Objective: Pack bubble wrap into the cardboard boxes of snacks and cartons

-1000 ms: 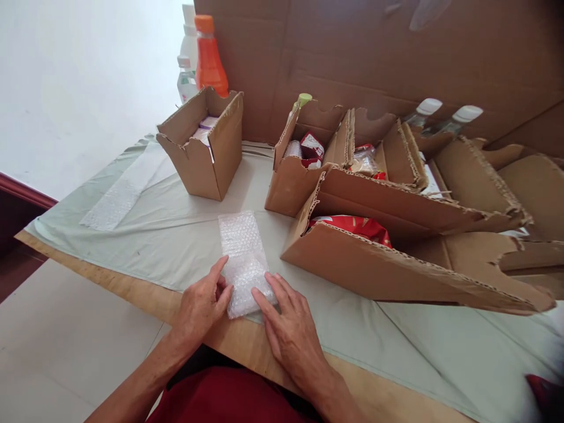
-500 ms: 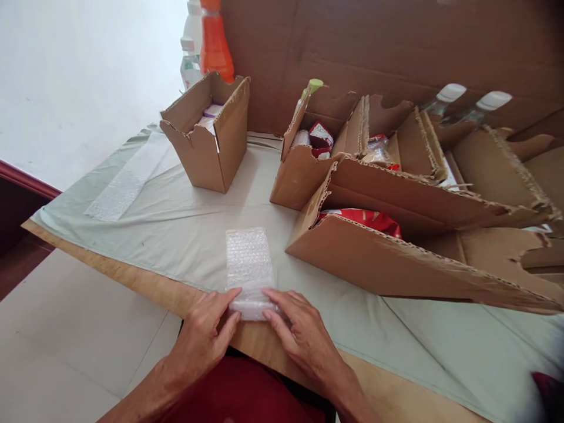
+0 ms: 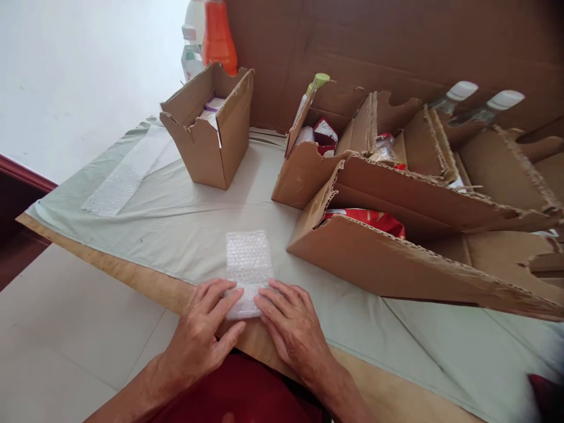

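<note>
A small strip of clear bubble wrap (image 3: 248,261) lies on the pale green cloth (image 3: 176,223) at the table's near edge. Its near end is rolled or folded over something I cannot make out. My left hand (image 3: 205,332) rests on the left of that near end, fingers curled onto it. My right hand (image 3: 291,323) presses the right side, fingers laid over the wrap. Both hands touch the bundle from the front.
An open cardboard box (image 3: 207,132) stands at the back left, with an orange bottle (image 3: 219,38) and clear bottles behind it. Several torn cardboard boxes (image 3: 396,235) holding packets fill the right. A second bubble wrap strip (image 3: 117,188) lies at the far left. A cardboard wall stands behind.
My hands drew back toward the table's near edge with the bundle. The rolled part of the bubble wrap has grown and the flat strip ahead of my fingers is shorter.
</note>
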Motion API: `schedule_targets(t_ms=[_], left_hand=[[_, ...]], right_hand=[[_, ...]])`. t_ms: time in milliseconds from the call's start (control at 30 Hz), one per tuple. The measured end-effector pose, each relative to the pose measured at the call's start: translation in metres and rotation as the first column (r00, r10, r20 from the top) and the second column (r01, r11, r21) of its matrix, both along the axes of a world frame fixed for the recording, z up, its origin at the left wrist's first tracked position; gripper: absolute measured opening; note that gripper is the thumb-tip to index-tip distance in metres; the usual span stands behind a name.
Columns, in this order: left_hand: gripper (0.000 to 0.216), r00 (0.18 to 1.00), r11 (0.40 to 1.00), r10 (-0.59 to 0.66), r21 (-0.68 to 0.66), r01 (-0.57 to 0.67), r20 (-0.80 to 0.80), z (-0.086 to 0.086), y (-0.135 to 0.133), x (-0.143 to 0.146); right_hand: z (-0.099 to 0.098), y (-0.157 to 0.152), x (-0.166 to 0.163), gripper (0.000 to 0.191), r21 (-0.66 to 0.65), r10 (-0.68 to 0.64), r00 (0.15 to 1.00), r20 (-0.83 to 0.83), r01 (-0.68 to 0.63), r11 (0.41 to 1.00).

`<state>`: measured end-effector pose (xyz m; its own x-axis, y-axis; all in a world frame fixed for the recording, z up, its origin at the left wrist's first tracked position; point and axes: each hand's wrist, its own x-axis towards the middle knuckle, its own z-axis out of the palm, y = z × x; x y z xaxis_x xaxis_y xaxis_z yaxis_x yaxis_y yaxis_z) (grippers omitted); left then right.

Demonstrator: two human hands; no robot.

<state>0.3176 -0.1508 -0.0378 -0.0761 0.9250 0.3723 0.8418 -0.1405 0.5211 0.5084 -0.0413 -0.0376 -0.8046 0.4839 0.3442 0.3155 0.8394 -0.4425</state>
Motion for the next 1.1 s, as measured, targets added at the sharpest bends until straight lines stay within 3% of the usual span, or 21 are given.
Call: schedule_targets(t_ms=[133,300,433,533,600,667,767,833,900,1000,1100], left_hand=[[0.026,0.993,0.998,-0.054,-0.026,0.057,0.106,0.001,0.001,-0.002],[0.024,0.998,0.996,0.052,-0.068,-0.053,-0.019,-0.008,0.027,-0.009],[0.024,0.989,0.987,0.131,-0.081,-0.136,-0.065,-0.012,0.039,-0.011],[0.030,0.969,0.975,0.221,-0.057,-0.215,0.110,-0.008,0.028,-0.008],[0.033,0.913,0.960,0.279,-0.106,-0.259,0.296,-0.003,0.015,-0.005],[0.032,0.813,0.945,0.314,-0.246,-0.217,0.490,0.002,0.002,-0.001],[0.035,0.606,0.902,0.336,-0.431,0.012,0.721,0.008,-0.005,0.007],[0.038,0.486,0.887,0.318,-0.437,0.150,0.814,0.010,-0.001,0.015],[0.036,0.426,0.892,0.304,-0.411,0.186,0.852,0.012,0.004,0.021],[0.027,0.460,0.900,0.300,-0.408,0.155,0.836,0.017,0.010,0.027],[0.022,0.626,0.901,0.191,-0.387,0.193,0.756,0.023,0.014,0.030]], right_hand=[[0.011,-0.001,0.002,0.023,-0.167,-0.019,1.000,0.006,0.020,0.986],[0.006,-0.004,0.004,0.027,0.039,-0.224,0.971,-0.079,0.227,0.973],[-0.002,-0.002,-0.003,0.034,0.053,-0.117,0.990,0.077,0.113,0.992],[-0.010,0.004,-0.012,0.033,0.024,-0.115,0.989,0.091,0.113,0.993],[-0.012,0.009,-0.014,0.029,-0.037,-0.175,0.984,0.002,0.175,0.984],[-0.010,0.009,-0.013,0.026,-0.153,-0.260,0.962,-0.085,0.246,0.957],[-0.001,-0.001,-0.008,0.024,-0.377,-0.351,0.929,-0.118,0.285,0.881],[0.005,-0.012,-0.006,0.022,-0.506,-0.344,0.932,-0.118,0.242,0.828],[0.008,-0.023,-0.002,0.021,-0.556,-0.307,0.944,-0.116,0.194,0.808],[0.007,-0.032,0.009,0.024,-0.473,-0.369,0.922,-0.113,0.277,0.837],[0.011,-0.031,0.027,0.050,-0.466,-0.456,0.878,-0.146,0.345,0.815]])
